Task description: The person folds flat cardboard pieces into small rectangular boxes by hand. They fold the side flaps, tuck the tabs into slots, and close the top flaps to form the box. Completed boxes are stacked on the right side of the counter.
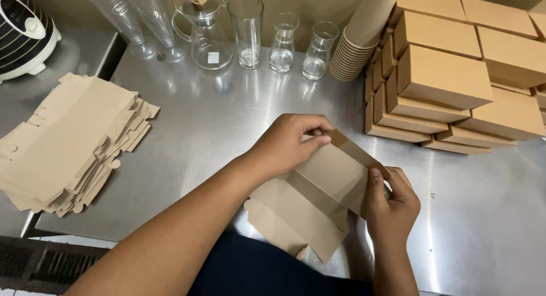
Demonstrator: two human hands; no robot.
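- The left hand (287, 142) pinches the upper edge of a flat kraft cardboard box blank (318, 199), held just above the steel counter (216, 119).
- The right hand (392, 202) grips its right side, with the thumb on top.
- The blank is only partly folded.
- Many folded boxes (449, 80) are stacked at right; a pile of flat blanks (68, 142) waits at left.

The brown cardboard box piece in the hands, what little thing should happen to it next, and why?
Probably press the raised panel further over along its crease. The flat brown cardboard box blank is only half folded: the left hand pinches its top edge, the right hand steadies its right side, and its lower flaps hang loose, unlike the finished brown cardboard boxes stacked nearby.
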